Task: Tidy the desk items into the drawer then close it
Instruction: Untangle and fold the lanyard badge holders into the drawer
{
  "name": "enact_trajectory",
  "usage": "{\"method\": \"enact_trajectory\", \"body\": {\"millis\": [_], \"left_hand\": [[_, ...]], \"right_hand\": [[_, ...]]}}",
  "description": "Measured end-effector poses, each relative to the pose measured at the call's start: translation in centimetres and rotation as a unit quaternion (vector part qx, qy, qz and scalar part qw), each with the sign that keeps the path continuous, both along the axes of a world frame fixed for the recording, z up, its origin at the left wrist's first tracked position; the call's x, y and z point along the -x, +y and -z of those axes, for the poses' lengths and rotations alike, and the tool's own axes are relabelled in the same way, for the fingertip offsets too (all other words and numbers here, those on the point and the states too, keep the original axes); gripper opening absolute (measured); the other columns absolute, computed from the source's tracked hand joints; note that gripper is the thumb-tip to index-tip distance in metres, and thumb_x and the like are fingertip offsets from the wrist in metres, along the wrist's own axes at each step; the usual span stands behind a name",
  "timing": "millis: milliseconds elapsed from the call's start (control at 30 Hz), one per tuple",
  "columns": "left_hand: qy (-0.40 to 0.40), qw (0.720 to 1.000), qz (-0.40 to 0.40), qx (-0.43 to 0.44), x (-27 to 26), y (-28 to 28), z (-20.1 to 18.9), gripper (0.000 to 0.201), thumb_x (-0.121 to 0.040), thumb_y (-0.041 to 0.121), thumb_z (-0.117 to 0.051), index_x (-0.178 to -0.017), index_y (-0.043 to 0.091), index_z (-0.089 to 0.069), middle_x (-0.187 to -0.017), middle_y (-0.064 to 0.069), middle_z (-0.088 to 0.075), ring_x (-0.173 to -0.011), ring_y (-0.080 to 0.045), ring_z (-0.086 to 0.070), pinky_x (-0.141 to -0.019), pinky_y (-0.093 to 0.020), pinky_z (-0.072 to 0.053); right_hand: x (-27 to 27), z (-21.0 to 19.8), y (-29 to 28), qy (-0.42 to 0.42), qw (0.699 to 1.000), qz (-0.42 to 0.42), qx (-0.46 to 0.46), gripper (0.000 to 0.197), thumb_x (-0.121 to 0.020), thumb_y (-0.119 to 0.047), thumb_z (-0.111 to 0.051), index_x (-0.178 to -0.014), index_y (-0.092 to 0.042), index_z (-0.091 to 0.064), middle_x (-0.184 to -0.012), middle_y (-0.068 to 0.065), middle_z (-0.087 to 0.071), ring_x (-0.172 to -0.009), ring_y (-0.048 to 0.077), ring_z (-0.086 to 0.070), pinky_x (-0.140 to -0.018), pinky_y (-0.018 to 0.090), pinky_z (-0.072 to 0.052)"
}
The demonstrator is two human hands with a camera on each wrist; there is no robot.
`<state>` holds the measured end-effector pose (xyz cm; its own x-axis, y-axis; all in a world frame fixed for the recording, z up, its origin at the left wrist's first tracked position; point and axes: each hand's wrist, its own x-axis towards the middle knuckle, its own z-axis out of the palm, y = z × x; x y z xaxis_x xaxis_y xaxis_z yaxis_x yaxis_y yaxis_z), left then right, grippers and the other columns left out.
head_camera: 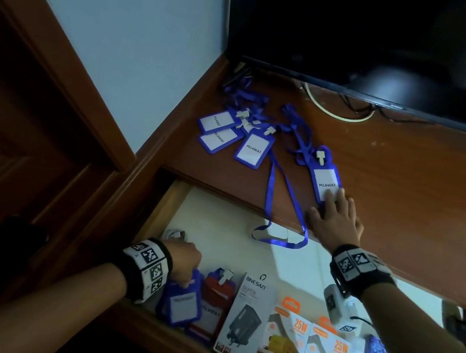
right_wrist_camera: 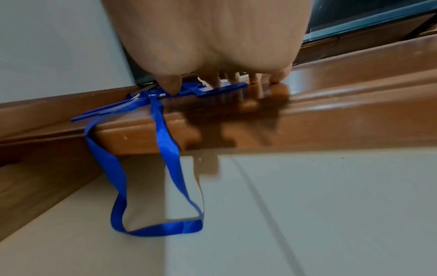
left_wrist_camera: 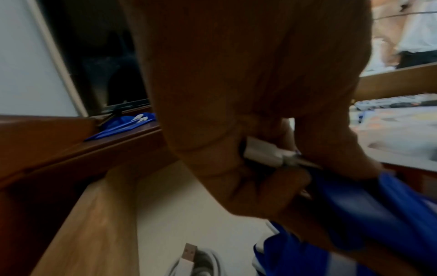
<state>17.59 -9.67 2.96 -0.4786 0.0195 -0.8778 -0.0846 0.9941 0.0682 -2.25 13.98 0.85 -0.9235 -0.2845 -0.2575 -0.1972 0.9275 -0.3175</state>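
Observation:
A blue "PELAWAT" badge holder (head_camera: 324, 179) lies on the brown desk top (head_camera: 402, 184). My right hand (head_camera: 333, 207) presses it with straight fingers (right_wrist_camera: 214, 82). Its blue lanyard (right_wrist_camera: 165, 149) hangs over the desk edge into the open drawer (head_camera: 162, 211). Inside the drawer, at the front left, my left hand (head_camera: 185, 262) grips the white clip (left_wrist_camera: 262, 151) and top of another blue badge holder (head_camera: 182, 306). Three more blue badge holders (head_camera: 253, 149) with tangled lanyards lie at the desk's back left.
A red badge holder (head_camera: 215, 298) and several charger boxes (head_camera: 249, 314) stand along the drawer's front. A coiled white USB cable (left_wrist_camera: 189, 261) lies in its left corner. A dark monitor (head_camera: 362, 39) with cables behind it stands at the back of the desk.

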Motion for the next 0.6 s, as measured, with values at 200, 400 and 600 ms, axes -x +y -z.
{"method": "enact_trajectory", "body": {"millis": [200, 400, 600], "left_hand": [[0.012, 0.996, 0.069, 0.052, -0.3, 1.7, 0.6, 0.023, -0.091, 0.017, -0.056, -0.103, 0.000, -0.065, -0.109, -0.017, -0.065, -0.088, -0.027, -0.060, -0.073, -0.034, -0.049], [0.055, 0.985, 0.137, 0.089, -0.5, 2.9, 2.3, 0.020, -0.090, 0.017, -0.056, -0.103, 0.005, -0.066, -0.110, -0.015, -0.064, -0.098, -0.029, -0.062, -0.070, -0.033, -0.046], [0.084, 0.979, 0.136, 0.123, -1.0, 2.9, 3.7, 0.029, -0.094, 0.027, -0.055, -0.114, 0.006, -0.061, -0.122, -0.014, -0.058, -0.108, -0.030, -0.058, -0.080, -0.035, -0.045]], "right_hand": [[-4.1, 0.4, 0.9, 0.055, 0.993, -0.018, -0.102, 0.093, -0.072, -0.038, -0.067, -0.145, -0.005, -0.019, -0.155, 0.019, -0.012, -0.145, 0.037, -0.008, -0.107, 0.058, -0.024], [-6.3, 1.1, 2.7, 0.088, 0.979, -0.011, -0.183, 0.066, -0.059, -0.005, -0.070, -0.120, 0.013, -0.049, -0.123, 0.034, -0.049, -0.120, 0.050, -0.045, -0.080, 0.054, -0.050], [-5.4, -1.0, 3.0, 0.082, 0.986, -0.017, -0.145, 0.020, -0.075, 0.005, -0.055, -0.095, 0.002, -0.058, -0.105, 0.020, -0.049, -0.103, 0.039, -0.050, -0.072, 0.047, -0.049]]}}
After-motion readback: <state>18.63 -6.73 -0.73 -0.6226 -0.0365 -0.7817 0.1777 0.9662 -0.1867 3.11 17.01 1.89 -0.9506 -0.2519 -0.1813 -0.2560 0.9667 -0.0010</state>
